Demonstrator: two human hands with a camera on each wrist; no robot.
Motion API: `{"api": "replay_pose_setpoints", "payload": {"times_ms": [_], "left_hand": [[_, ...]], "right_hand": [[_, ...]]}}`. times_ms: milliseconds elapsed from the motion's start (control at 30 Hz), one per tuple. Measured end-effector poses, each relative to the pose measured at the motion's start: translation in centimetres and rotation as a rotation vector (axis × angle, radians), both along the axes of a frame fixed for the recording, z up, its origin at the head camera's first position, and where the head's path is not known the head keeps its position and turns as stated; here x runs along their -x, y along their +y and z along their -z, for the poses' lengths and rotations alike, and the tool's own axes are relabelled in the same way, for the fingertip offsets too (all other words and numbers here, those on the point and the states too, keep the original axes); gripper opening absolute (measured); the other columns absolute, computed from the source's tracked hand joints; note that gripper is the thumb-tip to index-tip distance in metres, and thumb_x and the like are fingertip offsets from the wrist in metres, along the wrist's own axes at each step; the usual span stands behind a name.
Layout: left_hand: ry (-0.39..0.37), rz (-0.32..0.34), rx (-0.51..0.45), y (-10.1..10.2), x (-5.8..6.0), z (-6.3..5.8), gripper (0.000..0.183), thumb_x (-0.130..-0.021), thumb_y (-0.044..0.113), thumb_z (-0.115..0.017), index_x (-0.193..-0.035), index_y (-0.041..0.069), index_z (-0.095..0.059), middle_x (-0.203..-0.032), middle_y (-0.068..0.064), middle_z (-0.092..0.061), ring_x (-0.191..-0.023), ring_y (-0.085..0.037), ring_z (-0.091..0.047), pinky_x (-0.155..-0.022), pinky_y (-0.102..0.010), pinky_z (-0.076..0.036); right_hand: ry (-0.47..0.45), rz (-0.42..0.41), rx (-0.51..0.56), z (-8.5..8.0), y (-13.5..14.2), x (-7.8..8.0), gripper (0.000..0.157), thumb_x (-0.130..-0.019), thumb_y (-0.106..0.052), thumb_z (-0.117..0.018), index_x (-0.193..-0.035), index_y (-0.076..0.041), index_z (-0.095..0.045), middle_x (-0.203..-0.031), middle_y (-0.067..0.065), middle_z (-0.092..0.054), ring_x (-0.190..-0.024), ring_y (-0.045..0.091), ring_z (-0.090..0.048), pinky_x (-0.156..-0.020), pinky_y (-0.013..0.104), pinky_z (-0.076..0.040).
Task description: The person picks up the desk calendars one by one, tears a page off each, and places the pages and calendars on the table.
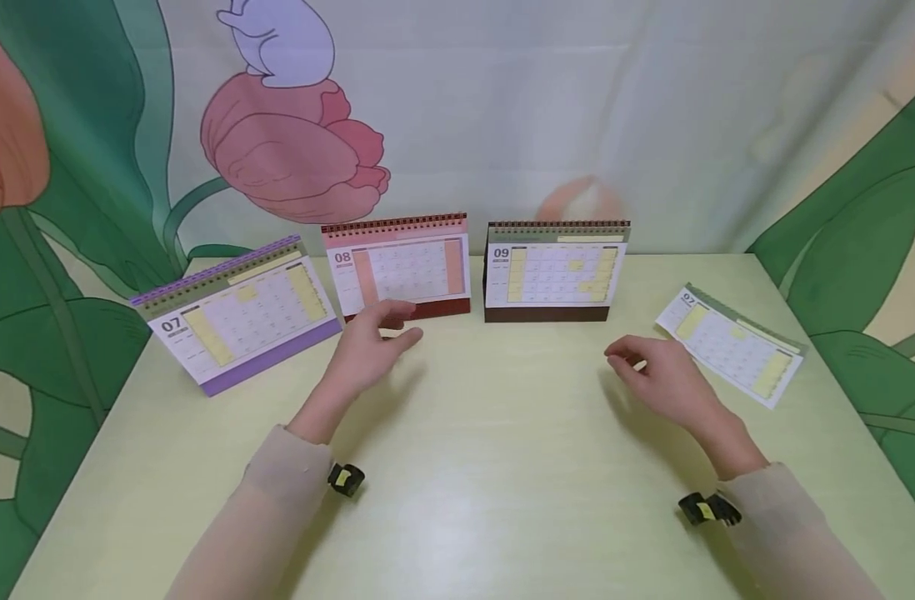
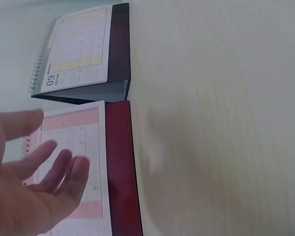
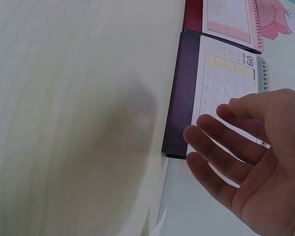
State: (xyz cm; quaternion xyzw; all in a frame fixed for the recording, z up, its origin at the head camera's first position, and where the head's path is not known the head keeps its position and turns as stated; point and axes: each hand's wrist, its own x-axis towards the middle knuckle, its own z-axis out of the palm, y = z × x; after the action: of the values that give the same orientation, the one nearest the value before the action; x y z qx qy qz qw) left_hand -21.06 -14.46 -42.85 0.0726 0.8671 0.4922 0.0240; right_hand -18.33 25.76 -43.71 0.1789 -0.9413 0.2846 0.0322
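Observation:
My left hand [image 1: 367,348] hovers in front of the red-based desk calendar [image 1: 408,265] marked 08, fingers loosely bent and holding nothing. In the left wrist view its fingers overlap that calendar's page. To the right, the dark-based desk calendar [image 1: 555,273] marked 09 stands upright on its base. My right hand [image 1: 663,375] is in the air between this calendar and a loose calendar page [image 1: 735,346] marked 07, partly covering the page's near edge. Its fingers are relaxed with nothing in them. A purple-based desk calendar [image 1: 243,312] marked 07 stands angled at the left.
The pale table [image 1: 457,467] reaches back to a printed curtain [image 1: 487,108] with flowers and leaves. All three calendars stand along its back edge. Black wrist cameras [image 1: 345,480] sit at both sleeve cuffs.

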Motion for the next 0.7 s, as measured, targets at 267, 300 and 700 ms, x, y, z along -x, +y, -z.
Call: {"api": "replay_pose_setpoints", "payload": {"times_ms": [267, 300, 700], "left_hand": [[0.1, -0.175, -0.1, -1.4, -0.5, 0.1, 0.052, -0.098, 0.01, -0.069, -0.144, -0.002, -0.048, -0.142, -0.02, -0.048, -0.128, -0.036, -0.048, -0.106, -0.047, -0.045], [0.116, -0.201, -0.119, -1.5, -0.5, 0.1, 0.053, -0.098, 0.009, -0.069, -0.145, -0.002, -0.048, -0.143, -0.02, -0.047, -0.129, -0.036, -0.046, -0.106, -0.047, -0.044], [0.07, -0.339, -0.243, -2.4, 0.4, 0.7, 0.071, -0.1, 0.008, -0.064, -0.16, 0.005, -0.027, -0.164, -0.011, -0.028, -0.15, -0.025, -0.028, -0.118, -0.038, -0.033]], "right_hand": [[-0.006, -0.014, 0.004, 0.1, -0.4, 0.1, 0.015, -0.101, -0.008, -0.064, -0.11, 0.0, -0.074, -0.102, 0.01, -0.075, -0.091, 0.024, -0.069, -0.076, 0.042, -0.058], [-0.007, -0.014, 0.004, 0.1, -0.4, 0.1, 0.015, -0.101, -0.008, -0.064, -0.109, 0.0, -0.074, -0.102, 0.01, -0.075, -0.091, 0.024, -0.069, -0.076, 0.042, -0.058], [0.0, -0.015, 0.025, 0.1, -0.2, 0.0, 0.014, -0.101, -0.007, -0.065, -0.108, 0.0, -0.074, -0.1, 0.009, -0.075, -0.088, 0.023, -0.069, -0.075, 0.042, -0.058]]}}
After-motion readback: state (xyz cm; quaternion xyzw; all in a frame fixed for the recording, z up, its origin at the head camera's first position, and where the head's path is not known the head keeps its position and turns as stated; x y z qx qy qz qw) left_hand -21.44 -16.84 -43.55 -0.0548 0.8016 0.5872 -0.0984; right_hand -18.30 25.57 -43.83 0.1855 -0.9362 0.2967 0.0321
